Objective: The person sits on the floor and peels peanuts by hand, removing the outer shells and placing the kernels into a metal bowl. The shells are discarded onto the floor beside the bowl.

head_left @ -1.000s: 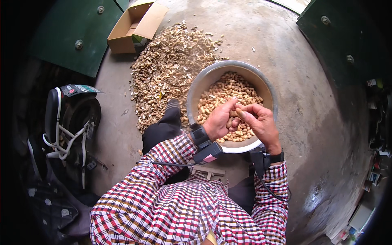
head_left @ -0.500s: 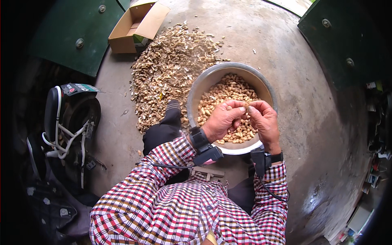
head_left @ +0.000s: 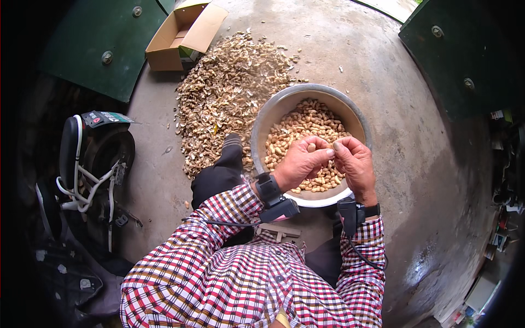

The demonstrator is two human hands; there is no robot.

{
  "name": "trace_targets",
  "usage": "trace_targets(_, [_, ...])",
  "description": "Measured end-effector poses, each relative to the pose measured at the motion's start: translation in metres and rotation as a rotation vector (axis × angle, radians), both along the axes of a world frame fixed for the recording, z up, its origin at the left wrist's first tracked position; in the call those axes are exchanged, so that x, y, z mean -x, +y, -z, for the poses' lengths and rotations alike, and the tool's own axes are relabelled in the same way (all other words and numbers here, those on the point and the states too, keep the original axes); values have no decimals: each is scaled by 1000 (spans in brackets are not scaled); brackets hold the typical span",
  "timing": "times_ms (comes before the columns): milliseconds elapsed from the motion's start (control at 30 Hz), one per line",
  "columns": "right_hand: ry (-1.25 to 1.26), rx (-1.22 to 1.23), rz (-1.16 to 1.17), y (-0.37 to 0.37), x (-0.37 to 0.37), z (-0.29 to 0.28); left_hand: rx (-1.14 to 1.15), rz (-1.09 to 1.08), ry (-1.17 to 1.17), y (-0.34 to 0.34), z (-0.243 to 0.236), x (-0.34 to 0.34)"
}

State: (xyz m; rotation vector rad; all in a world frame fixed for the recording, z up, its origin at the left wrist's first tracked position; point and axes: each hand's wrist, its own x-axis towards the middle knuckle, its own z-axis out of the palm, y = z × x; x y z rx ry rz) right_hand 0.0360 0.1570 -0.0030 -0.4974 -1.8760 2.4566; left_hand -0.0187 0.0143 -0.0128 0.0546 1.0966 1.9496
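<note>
Hands point(head_left: 299, 162) point(head_left: 357, 168) together over peanuts point(head_left: 309, 121), fingertips perhaps in contact.

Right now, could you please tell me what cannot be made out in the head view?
In the head view:
Left hand: beyond the peanut at its fingers, whatever its palm may hold, hidden by the hand itself.
Right hand: anything at its fingertips, too small to tell.
Basin: the peanuts directly beneath both hands.
Cardboard box: part of its inside, behind its flap.
Clutter at right: lost in shadow.
</note>
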Motion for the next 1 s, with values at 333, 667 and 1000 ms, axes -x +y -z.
trace_targets(333, [-28, 55, -15, 2, -2, 3, 3, 41, -23, -2, -3, 0])
trace_targets(667, [22, -126, -253, -9, -2, 0, 12, 39, 25, -3, -4, 2])
trace_targets(1000, [-3, -297, -314, -3, -2, -5, 49, 95, 142, -2, -6, 0])
